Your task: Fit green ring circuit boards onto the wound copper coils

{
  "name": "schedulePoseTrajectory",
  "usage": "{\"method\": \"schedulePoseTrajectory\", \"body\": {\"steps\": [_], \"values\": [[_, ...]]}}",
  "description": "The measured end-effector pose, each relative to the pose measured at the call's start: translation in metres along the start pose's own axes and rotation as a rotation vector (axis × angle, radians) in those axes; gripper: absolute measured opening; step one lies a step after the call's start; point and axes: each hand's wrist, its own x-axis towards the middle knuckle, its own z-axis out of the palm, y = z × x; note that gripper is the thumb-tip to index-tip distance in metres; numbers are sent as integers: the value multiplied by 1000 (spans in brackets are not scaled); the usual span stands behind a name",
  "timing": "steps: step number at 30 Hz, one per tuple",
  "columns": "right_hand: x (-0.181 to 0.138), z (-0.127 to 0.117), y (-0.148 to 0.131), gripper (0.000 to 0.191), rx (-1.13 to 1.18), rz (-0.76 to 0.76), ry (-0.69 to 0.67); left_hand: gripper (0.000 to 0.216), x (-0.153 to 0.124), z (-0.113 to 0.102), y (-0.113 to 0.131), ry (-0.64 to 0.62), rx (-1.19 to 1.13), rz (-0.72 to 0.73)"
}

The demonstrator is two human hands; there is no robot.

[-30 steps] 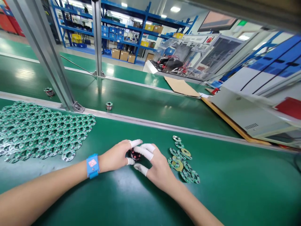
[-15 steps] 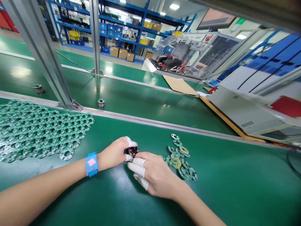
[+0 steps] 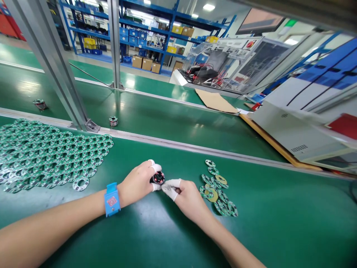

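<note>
My left hand (image 3: pixel 137 183), with white finger cots and a blue wrist strap (image 3: pixel 112 201), is closed around a small round motor stator (image 3: pixel 158 178). The stator is black with reddish coils, its ring face turned up toward me. At its lower right edge, my right hand (image 3: pixel 190 199) pinches thumb and finger together, also in white cots; whatever lies between those fingertips is too small to make out. Right of that hand lies a loose heap of green ring-shaped circuit boards (image 3: pixel 222 196), with a few yellowish rings (image 3: pixel 221 179) among them.
Many overlapping green ring boards (image 3: pixel 55 154) cover the bench at left. Beyond a metal rail (image 3: pixel 167 146), two wound stators (image 3: pixel 113 121) stand on the green belt (image 3: pixel 173 119). An aluminium post (image 3: pixel 52 63) rises at left. A grey cabinet (image 3: pixel 295 130) stands at right.
My right fingers have drawn together into a pinch at the stator's edge. The stator has turned its face more toward me. Both stators on the belt have shifted left.
</note>
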Motion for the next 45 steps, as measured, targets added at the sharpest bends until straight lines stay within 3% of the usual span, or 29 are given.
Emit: {"method": "schedulePoseTrajectory", "body": {"steps": [4,7,10,14,16,18,20,21,22,24,25,27,30,33,37,39,41,45], "values": [[5,3,-2,29,359,83,-20,17,-2,-1,5,-17,142,93],[6,1,-2,29,420,142,69,14,-3,-3,8,-29,211,131],[4,3,0,25,236,118,114,14,0,-5,7,20,78,74],[-3,17,-3,20,-267,50,44,21,2,-5,3,27,-138,-36],[-5,18,-7,20,-397,35,4,20,3,-5,2,7,-174,-54],[-3,6,-6,19,-359,11,-82,21,4,-5,3,-22,-192,-66],[3,-21,4,21,-248,13,-115,23,5,-6,3,-56,-201,-71],[8,-39,13,23,-215,48,-72,24,6,-6,3,-73,-202,-67],[12,-57,24,27,-257,149,72,24,6,-6,4,-89,-200,-59],[21,-88,51,31,-517,416,304,22,6,-6,4,-109,-195,-37],[24,-100,65,33,-648,517,320,22,6,-6,4,-114,-196,-24],[29,-112,88,33,-736,567,290,22,5,-7,4,-123,-205,-2],[31,-109,100,27,-717,483,276,40,3,-11,3,-146,-237,21],[30,-93,84,26,-646,334,290,56,4,-17,4,-82,-280,21],[24,-65,41,27,-310,-82,254,26,7,-26,18,102,-287,15],[19,-50,20,25,-169,-232,199,17,7,-28,25,103,-255,40],[13,-37,4,22,-75,-314,178,13,7,-27,30,57,-243,44],[5,-20,-10,23,-12,-362,262,21,10,-25,28,33,-359,-72]]}}
